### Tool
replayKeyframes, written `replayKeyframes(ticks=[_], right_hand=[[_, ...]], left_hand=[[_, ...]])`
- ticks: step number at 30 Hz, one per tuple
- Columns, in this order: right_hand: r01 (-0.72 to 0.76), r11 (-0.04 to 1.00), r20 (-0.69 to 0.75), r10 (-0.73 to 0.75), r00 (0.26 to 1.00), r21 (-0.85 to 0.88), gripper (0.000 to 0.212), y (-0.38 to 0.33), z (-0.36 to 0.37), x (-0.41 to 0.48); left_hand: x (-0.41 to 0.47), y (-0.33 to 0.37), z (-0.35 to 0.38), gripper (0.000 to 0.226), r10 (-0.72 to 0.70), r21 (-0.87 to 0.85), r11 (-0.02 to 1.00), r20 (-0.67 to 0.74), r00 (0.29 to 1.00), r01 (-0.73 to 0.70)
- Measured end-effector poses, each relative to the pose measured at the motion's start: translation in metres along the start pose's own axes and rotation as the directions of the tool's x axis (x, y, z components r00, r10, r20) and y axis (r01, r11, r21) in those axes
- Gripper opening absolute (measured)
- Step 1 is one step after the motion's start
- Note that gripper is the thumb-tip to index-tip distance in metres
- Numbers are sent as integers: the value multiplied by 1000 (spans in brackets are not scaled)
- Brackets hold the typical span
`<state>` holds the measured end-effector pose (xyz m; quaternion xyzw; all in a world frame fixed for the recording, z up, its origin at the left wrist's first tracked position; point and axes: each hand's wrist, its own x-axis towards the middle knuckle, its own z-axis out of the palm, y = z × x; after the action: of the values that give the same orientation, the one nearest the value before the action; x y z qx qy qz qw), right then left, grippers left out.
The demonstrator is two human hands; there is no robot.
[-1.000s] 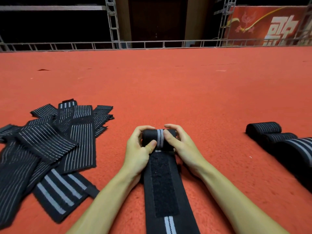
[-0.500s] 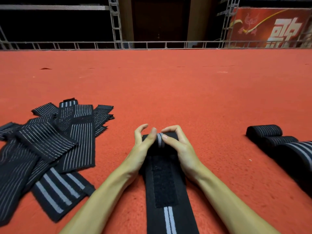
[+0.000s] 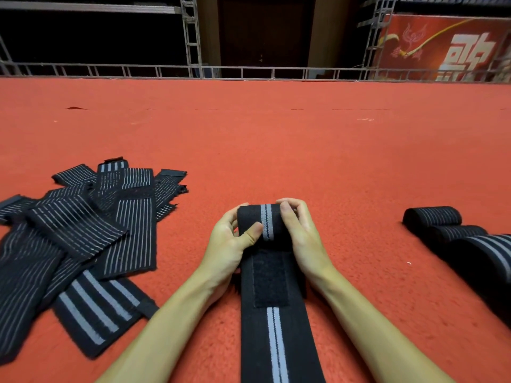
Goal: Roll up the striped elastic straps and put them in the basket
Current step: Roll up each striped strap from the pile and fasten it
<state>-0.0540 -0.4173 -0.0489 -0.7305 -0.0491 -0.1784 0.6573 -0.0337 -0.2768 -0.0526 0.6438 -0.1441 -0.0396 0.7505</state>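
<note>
A black elastic strap (image 3: 276, 335) with a grey centre stripe and a velcro patch lies on the red carpet, running toward me. Its far end is wound into a roll (image 3: 266, 222). My left hand (image 3: 229, 244) grips the roll's left side, thumb pressed on top. My right hand (image 3: 301, 233) holds the right side with curled fingers. A pile of flat striped straps (image 3: 83, 233) lies to the left. Rolled straps (image 3: 434, 217) sit at the right. No basket is in view.
Red carpet (image 3: 276, 147) stretches far ahead to a metal truss railing (image 3: 249, 71). A red banner (image 3: 448, 48) hangs at the back right. Open carpet lies between the pile and the rolled straps.
The roll has grown and turned toward me over the strap. Both hands shifted their hold around it, and less of the velcro patch lies flat.
</note>
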Motion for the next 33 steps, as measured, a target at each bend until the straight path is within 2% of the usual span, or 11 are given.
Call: replayKeyframes(ticks=[2, 5, 8, 12, 14, 17, 21, 24, 27, 31, 33], right_hand=[[-42, 997, -7, 42, 999, -63, 61, 1, -1, 1], [-81, 989, 8, 82, 997, -123, 66, 0, -1, -2], [-121, 989, -24, 119, 993, -87, 60, -1, 1, -2], [-171, 973, -67, 183, 981, 155, 31, -5, 3, -1], [-152, 947, -63, 176, 982, 283, 27, -6, 0, 1], [-129, 914, 37, 125, 992, 384, 24, -5, -5, 1], [-91, 959, 162, 48, 986, 269, 36, 2, -5, -1], [-52, 982, 171, 20, 985, 183, 54, 6, -6, -1], [-53, 990, 162, 32, 986, 128, 69, 11, -7, 0], [-58, 997, 52, 56, 997, 44, 69, 8, -2, 2], [-70, 997, 10, 70, 998, 21, 69, 3, -2, 2]], left_hand=[[0, 2, -1, 38, 75, 46, 996, -24, 997, -73], [-3, 6, 0, 48, 177, 122, 977, -27, 984, -173], [-4, 3, 2, 53, 207, 108, 973, -14, 978, -204], [-2, 0, 4, 55, 150, 61, 986, 55, 987, -153], [-3, 0, 7, 64, 79, 21, 996, 99, 992, -81], [-5, 0, 11, 72, -42, -29, 998, 138, 990, 47], [-4, 6, 9, 71, -159, -79, 983, 69, 985, 165], [-4, 6, 9, 69, -179, -82, 980, 51, 983, 182], [-4, 6, 9, 62, -140, -105, 984, 29, 990, 143], [0, 1, 2, 74, -63, -117, 991, 32, 998, 66], [1, -2, 0, 71, -7, -75, 997, 58, 998, 12]])
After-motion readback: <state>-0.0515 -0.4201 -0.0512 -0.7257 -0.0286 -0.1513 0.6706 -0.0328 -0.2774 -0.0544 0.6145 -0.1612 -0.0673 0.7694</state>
